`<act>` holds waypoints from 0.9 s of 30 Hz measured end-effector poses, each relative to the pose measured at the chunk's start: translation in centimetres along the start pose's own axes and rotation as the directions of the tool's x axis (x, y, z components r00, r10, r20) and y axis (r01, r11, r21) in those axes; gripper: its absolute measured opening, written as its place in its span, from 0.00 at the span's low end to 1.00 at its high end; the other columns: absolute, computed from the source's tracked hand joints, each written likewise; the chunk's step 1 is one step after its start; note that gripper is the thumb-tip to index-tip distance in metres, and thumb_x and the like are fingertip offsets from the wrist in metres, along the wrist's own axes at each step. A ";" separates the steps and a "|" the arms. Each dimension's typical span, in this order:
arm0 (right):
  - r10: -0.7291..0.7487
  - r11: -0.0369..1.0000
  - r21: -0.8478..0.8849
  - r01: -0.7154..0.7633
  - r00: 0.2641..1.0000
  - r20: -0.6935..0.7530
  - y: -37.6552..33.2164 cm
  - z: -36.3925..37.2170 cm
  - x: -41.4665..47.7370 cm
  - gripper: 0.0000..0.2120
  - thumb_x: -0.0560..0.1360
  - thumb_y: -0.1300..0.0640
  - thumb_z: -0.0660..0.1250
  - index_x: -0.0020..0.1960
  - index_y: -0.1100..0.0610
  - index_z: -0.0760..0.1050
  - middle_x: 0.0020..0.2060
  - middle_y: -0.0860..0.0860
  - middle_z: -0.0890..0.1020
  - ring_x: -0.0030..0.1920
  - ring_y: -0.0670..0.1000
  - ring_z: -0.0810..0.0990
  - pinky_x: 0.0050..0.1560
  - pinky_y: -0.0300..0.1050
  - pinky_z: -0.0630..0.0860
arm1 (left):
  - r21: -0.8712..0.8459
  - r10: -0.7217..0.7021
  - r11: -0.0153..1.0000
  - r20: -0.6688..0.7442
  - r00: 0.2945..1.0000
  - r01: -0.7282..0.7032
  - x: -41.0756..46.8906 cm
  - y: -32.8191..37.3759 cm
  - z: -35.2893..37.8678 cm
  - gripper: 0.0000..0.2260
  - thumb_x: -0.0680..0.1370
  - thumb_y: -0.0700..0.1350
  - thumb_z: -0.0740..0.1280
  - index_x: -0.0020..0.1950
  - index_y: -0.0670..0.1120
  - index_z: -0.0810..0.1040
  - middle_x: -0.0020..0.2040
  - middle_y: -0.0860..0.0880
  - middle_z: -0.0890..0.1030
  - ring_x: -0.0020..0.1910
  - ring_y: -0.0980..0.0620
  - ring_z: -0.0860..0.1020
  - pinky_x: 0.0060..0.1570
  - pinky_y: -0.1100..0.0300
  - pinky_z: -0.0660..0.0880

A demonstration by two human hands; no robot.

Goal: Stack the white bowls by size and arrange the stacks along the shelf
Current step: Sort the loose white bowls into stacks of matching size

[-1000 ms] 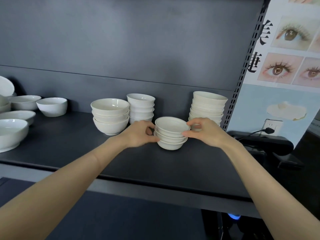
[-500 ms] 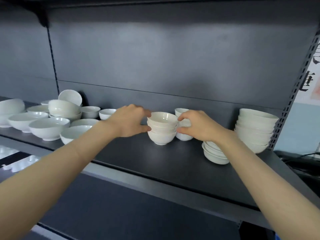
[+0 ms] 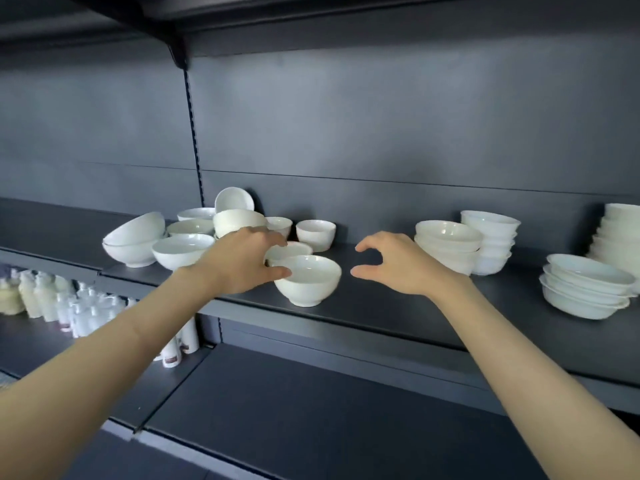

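Shows front bowl (image 3: 308, 282) upright on shelf (image 3: 381, 306), near the shelf's front edge. Finds left grip (image 3: 242, 261) just left of front bowl, spread and curved, thumb tip on its left rim, fingers arched over shallower bowl (image 3: 294, 249) right behind front bowl; pinches nothing. Finds right grip (image 3: 398, 265) just right of front bowl, apart from it, spread in a C, holding nothing. Puts small deep bowl (image 3: 316, 233) behind front bowl, by the back wall. Puts loose bowl cluster (image 3: 183, 249) left of front bowl, some tilted. Lines up, right of front bowl past right grip: wide stack (image 3: 446, 244), narrow stack (image 3: 491, 240) just beside it, shallow stack (image 3: 585, 289), edge stack (image 3: 620, 237) cut by frame. Shows bottles (image 3: 52, 299) below-left of front bowl, on a lower shelf.
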State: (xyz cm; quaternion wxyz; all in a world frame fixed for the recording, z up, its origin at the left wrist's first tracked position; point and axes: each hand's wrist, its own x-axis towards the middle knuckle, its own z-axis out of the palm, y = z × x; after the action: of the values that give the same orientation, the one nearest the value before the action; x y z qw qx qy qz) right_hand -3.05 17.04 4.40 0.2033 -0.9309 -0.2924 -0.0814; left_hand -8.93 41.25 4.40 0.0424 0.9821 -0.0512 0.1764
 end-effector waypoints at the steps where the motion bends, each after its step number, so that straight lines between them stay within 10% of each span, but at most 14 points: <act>1: 0.009 1.000 0.003 -0.009 1.000 0.011 -0.6 0.7 0.4 0.24 0.75 0.47 0.68 0.68 0.53 0.70 0.67 0.51 0.71 0.67 0.52 0.68 0.64 0.49 0.68 | -0.016 -0.004 1.000 0.017 1.000 0.005 -0.2 -1.1 0.2 0.21 0.74 0.58 0.69 0.63 0.50 0.76 0.57 0.49 0.79 0.58 0.46 0.75 0.47 0.56 0.69; 15: 0.051 0.987 0.142 -0.072 0.988 0.145 -3.9 6.3 5.3 0.47 0.66 0.41 0.75 0.76 0.46 0.52 0.73 0.47 0.61 0.71 0.51 0.61 0.65 0.46 0.64 | -0.325 -0.272 0.914 -0.043 0.961 0.244 -1.0 -10.3 5.3 0.41 0.69 0.56 0.75 0.75 0.45 0.61 0.72 0.46 0.63 0.71 0.45 0.62 0.68 0.54 0.62; 27: 0.217 0.933 0.257 -0.251 0.964 0.155 -3.5 9.5 7.6 0.56 0.60 0.40 0.78 0.77 0.43 0.47 0.73 0.45 0.60 0.74 0.49 0.58 0.71 0.50 0.61 | -0.455 -0.334 0.852 -0.087 0.939 0.260 1.0 -13.8 8.8 0.30 0.69 0.57 0.74 0.64 0.42 0.71 0.63 0.44 0.70 0.59 0.46 0.71 0.54 0.62 0.66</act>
State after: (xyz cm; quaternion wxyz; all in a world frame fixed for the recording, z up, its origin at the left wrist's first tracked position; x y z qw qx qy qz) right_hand 1.40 27.62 -1.01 0.3198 -0.9252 -0.1999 0.0428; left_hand -3.41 53.97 -4.36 0.2923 0.9256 0.0670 0.2311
